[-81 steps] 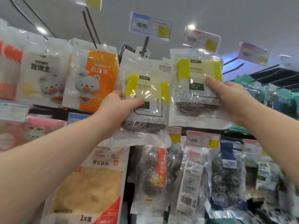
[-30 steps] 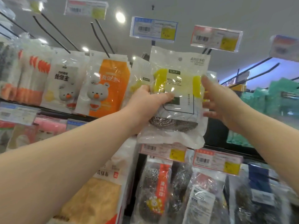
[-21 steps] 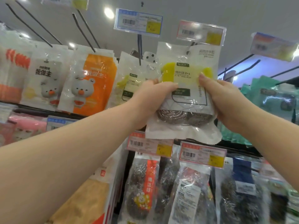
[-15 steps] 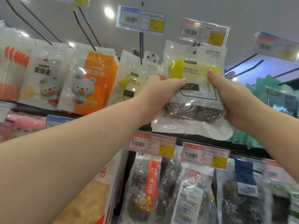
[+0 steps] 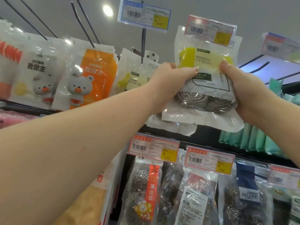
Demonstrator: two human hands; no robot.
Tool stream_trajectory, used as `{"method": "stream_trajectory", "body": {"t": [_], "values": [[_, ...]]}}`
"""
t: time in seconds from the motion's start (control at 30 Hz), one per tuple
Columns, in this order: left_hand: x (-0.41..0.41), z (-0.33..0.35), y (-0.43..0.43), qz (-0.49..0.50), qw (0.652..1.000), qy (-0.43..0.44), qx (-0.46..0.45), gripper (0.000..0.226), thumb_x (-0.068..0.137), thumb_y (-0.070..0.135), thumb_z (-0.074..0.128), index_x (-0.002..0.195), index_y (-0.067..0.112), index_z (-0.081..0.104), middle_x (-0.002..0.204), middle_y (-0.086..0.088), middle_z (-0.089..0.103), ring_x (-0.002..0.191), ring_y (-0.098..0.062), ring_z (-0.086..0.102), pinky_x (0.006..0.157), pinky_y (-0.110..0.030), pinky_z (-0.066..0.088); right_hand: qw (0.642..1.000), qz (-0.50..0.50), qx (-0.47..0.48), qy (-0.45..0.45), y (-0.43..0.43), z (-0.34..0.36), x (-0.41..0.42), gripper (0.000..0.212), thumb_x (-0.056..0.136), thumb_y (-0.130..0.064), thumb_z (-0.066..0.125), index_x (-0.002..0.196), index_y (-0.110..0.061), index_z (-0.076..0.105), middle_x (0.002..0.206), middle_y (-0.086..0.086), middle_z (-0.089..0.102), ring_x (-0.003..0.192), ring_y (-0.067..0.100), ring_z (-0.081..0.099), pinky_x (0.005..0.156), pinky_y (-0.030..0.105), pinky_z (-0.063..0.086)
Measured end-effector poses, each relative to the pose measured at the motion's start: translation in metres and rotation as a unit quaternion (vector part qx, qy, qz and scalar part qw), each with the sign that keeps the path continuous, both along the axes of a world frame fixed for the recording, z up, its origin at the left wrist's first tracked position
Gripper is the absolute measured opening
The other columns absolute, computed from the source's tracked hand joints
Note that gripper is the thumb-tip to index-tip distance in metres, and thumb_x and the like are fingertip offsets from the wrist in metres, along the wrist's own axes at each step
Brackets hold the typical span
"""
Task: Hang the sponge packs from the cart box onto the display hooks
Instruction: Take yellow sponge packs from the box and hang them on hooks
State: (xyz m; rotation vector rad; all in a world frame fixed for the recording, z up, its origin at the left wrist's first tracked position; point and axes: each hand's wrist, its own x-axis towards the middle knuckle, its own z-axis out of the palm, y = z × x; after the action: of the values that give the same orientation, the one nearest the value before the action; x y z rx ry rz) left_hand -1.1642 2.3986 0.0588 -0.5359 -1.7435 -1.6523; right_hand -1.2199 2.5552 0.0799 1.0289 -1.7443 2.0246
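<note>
You face a display rack (image 5: 203,140) with black hooks (image 5: 84,28) projecting from its upper row. On that row, white bear packs (image 5: 37,75) hang at the left, orange bear packs (image 5: 92,78) just beside them, then yellow sponge packs (image 5: 133,78) under the blue-edged price tag (image 5: 143,15). On the lower row, steel scourer packs (image 5: 144,192) hang below red-edged price tags (image 5: 153,149). Teal packs (image 5: 253,140) hang at the right.

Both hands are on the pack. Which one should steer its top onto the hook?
Probably right: the right hand pinches the sponge pack higher, beneath the red price tag; the left hand steadies it.
</note>
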Motion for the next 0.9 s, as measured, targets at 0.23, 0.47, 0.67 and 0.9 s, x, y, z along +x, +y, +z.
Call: {"method": "stream_trajectory", "body": {"t": [0.23, 0.47, 0.67, 0.9], "values": [[-0.003, -0.001, -0.001, 0.005, 1.000, -0.001, -0.001, 0.033, 0.082, 0.021, 0.070, 0.107, 0.003, 0.056, 0.090, -0.011, 0.074, 0.088, -0.023, 0.072, 0.086, -0.039, 0.057, 1.000, 0.004, 0.015, -0.012, 0.000, 0.002, -0.001, 0.029, 0.089, -0.036, 0.058, 0.108, -0.014, 0.062, 0.095, 0.004, 0.076, 0.081, 0.019, 0.073, 0.057, 0.028, 0.058], [0.004, 0.001, -0.002, -0.031, 0.998, -0.006, 0.049, 0.023, 0.085, 0.009, 0.068, 0.096, 0.000, 0.051, 0.048, 0.000, 0.067, 0.046, -0.012, 0.066, 0.046, -0.021, 0.053, 1.000, 0.011, 0.016, 0.017, 0.000, 0.006, -0.002, 0.018, 0.092, -0.030, 0.056, 0.095, -0.013, 0.062, 0.072, -0.002, 0.075, 0.062, 0.011, 0.072, 0.044, 0.019, 0.051], [0.004, 0.007, 0.002, 0.009, 0.999, 0.007, 0.043, 0.041, 0.081, 0.015, 0.072, 0.113, -0.005, 0.055, 0.081, -0.013, 0.075, 0.074, -0.023, 0.074, 0.075, -0.038, 0.061, 0.997, 0.063, 0.039, 0.034, 0.001, 0.010, -0.003, 0.023, 0.099, -0.030, 0.043, 0.100, -0.014, 0.059, 0.070, -0.003, 0.075, 0.061, 0.010, 0.071, 0.041, 0.019, 0.050], [0.000, 0.002, -0.001, 0.002, 0.999, -0.002, 0.039, 0.030, 0.083, 0.011, 0.070, 0.105, 0.004, 0.051, 0.095, -0.018, 0.070, 0.083, -0.028, 0.073, 0.079, -0.043, 0.060, 0.995, 0.095, 0.030, -0.003, -0.003, 0.028, -0.007, 0.034, 0.097, -0.031, 0.036, 0.119, -0.017, 0.060, 0.104, 0.005, 0.074, 0.091, 0.021, 0.072, 0.060, 0.034, 0.058]]}}
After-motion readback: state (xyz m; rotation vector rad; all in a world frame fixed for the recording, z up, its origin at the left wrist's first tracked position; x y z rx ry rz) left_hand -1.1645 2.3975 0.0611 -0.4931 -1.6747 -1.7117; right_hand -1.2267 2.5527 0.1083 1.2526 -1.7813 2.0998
